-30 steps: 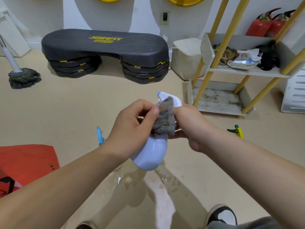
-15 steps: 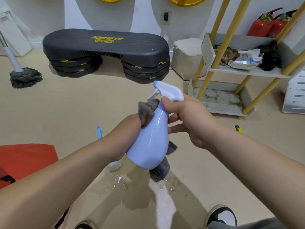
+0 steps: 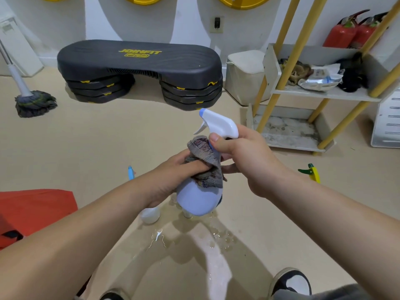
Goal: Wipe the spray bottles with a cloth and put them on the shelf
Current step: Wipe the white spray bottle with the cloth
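Wet floor (image 3: 108, 148) under us; our right grip (image 3: 244, 156) curls round bottle (image 3: 198, 200) neck, left grip (image 3: 173, 169) pinches cloth (image 3: 205, 156) against it. We judge wiping midway; shelf (image 3: 290, 146), second bottle (image 3: 150, 214), third bottle (image 3: 311, 173) left to do.

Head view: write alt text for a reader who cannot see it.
A person's right hand grips the neck of a pale blue plastic spray bottle with a white trigger head, while the left hand presses a grey woven cloth round its upper body. Beyond stands a white shelf on yellow poles; the beige floor below is wet.
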{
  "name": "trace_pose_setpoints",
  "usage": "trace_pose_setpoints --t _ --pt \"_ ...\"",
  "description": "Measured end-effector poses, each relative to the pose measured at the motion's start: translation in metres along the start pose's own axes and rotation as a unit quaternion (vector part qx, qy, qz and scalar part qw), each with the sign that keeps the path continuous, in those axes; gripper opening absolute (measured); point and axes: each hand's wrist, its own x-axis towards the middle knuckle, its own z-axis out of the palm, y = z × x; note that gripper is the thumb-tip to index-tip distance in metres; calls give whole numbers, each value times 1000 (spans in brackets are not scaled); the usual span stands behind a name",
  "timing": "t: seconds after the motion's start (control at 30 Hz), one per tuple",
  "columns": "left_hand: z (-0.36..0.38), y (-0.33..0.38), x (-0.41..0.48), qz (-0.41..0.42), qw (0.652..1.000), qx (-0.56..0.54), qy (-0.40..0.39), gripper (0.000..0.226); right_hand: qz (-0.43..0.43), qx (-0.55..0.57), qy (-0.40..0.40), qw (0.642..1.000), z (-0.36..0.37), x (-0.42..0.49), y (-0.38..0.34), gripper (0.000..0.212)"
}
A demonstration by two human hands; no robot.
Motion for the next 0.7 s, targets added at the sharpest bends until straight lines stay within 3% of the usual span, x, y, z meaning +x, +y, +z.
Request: trace_pose_setpoints --t 0.1,0.23,0.27,0.33,0.37,0.43,0.5,0.7 --pt "1 1 0 -32 999 -5 -14 51 -7 1 -5 1000 -2 1 2 10" --pt "20 11 -4 38 988 99 111 14 20 31 10 999 0 2 7 13" --pt "26 12 -6 71 971 165 158 14 27 45 17 998 2 2 9 12" --pt "36 10 -7 133 899 335 250 27 27 57 26 998 7 3 12 12" --pt "39 7 -6 159 860 401 272 33 26 59 33 997 9 5 12 12" --pt "37 -2 -4 180 829 451 279 49 25 68 54 996 11 6 11 10" --pt "31 -8 -7 194 830 451 264 62 26 84 79 993 9 8 7 8" --pt "28 -31 -13 177 872 407 209 72 58 100 134 984 -7 11 6 16"
